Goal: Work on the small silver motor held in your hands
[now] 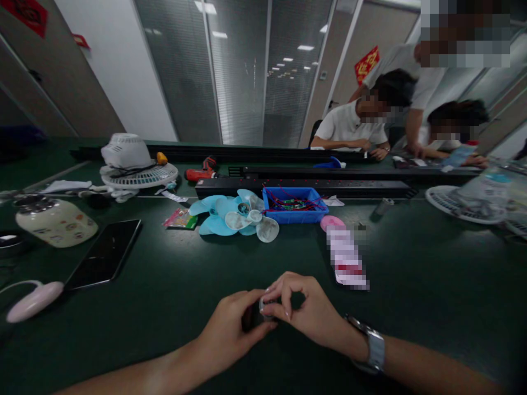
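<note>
Low over the green table (173,307), my two hands meet around a small silvery metal part (262,307), mostly covered by fingers; its kind cannot be made out. My left hand (230,323) grips it from the left between thumb and fingers. From the other side my right hand (304,307), with a watch (374,345) on its wrist, has thumb and index finger pinched at the part. Beyond the hands lie light-blue fan blades (224,214) and a blue bin (294,211) holding red wires and small boards.
To the left are a tablet (107,252), a cream-coloured bottle-like object (55,222) and a pink mouse-shaped object (36,302). A red drill (201,170), a white fan (127,159) and black rails (304,189) lie farther back. Several people (354,126) are across the table.
</note>
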Demonstrator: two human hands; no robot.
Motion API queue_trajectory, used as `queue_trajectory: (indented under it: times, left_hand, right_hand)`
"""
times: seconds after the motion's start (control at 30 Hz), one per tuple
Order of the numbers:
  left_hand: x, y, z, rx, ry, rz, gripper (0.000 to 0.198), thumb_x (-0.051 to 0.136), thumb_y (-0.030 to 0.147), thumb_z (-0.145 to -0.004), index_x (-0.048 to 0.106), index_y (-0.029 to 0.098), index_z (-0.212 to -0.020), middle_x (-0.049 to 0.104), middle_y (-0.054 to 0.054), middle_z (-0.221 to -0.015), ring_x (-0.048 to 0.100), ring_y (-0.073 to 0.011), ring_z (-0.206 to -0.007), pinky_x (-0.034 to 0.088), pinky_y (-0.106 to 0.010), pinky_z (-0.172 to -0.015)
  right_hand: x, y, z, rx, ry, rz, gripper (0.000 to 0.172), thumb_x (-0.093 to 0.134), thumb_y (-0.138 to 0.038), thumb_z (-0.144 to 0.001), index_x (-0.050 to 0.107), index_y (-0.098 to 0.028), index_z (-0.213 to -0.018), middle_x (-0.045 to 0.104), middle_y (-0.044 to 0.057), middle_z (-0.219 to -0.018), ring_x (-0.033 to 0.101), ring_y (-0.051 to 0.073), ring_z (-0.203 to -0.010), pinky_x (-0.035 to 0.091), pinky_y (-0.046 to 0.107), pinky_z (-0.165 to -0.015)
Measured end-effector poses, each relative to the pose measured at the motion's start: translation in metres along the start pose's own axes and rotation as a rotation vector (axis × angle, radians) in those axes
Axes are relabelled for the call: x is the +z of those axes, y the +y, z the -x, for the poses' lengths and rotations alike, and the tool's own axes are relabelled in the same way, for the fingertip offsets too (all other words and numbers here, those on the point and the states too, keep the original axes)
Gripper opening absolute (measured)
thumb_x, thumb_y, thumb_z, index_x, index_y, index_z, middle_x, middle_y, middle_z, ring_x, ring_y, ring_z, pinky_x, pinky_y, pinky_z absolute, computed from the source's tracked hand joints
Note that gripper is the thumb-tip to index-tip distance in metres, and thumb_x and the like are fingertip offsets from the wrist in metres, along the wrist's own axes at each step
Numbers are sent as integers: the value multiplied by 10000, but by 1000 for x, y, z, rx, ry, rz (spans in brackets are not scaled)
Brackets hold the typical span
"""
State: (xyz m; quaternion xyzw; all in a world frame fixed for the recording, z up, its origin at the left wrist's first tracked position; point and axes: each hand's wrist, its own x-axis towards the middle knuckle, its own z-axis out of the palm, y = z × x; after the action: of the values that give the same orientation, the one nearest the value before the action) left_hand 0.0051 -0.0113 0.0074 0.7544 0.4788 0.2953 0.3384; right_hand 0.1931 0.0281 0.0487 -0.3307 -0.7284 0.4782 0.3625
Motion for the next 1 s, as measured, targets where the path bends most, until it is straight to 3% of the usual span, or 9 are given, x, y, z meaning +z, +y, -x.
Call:
queue_trajectory:
  times: [0.37, 0.63, 0.83, 1.0]
  left_hand:
    - [-4, 5, -3, 24, -21, -11, 294, 649, 255, -835, 645, 206, -1125, 703, -26, -890, 595, -128, -675, 478, -230, -645]
    - [-5, 6, -5, 93, 3, -29, 185, 638, 234, -839, 658, 196, -1020, 686, -20, -826, 602, -131, -666, 471, -225, -620]
    - [-1, -1, -4, 118, 45, -32, 288, 673, 216, -808, 632, 202, -1093, 715, -31, -908, 663, -158, -757, 515, -255, -697]
    - [-2, -1, -3, 139, 51, -31, 341, 669, 206, -812, 617, 224, -1148, 725, -33, -958, 669, -155, -759, 523, -251, -695]
  right_hand:
    - [5, 6, -3, -1, 16, 1, 355, 772, -260, -748, 500, -183, -532, 690, 13, -765, 681, 161, -821, 519, 289, -726]
    - [-4, -1, 2, -150, -49, 95, 251, 681, -180, -823, 546, -209, -613, 722, 15, -814, 676, 164, -895, 536, 304, -781]
    - [-6, 2, 2, -216, -86, 122, 247, 676, -106, -808, 556, -194, -610, 730, 22, -851, 672, 157, -915, 523, 285, -782]
    - [1, 2, 1, -150, 4, 85, 334, 734, -154, -775, 491, -179, -546, 715, 17, -774, 682, 157, -832, 502, 275, -728]
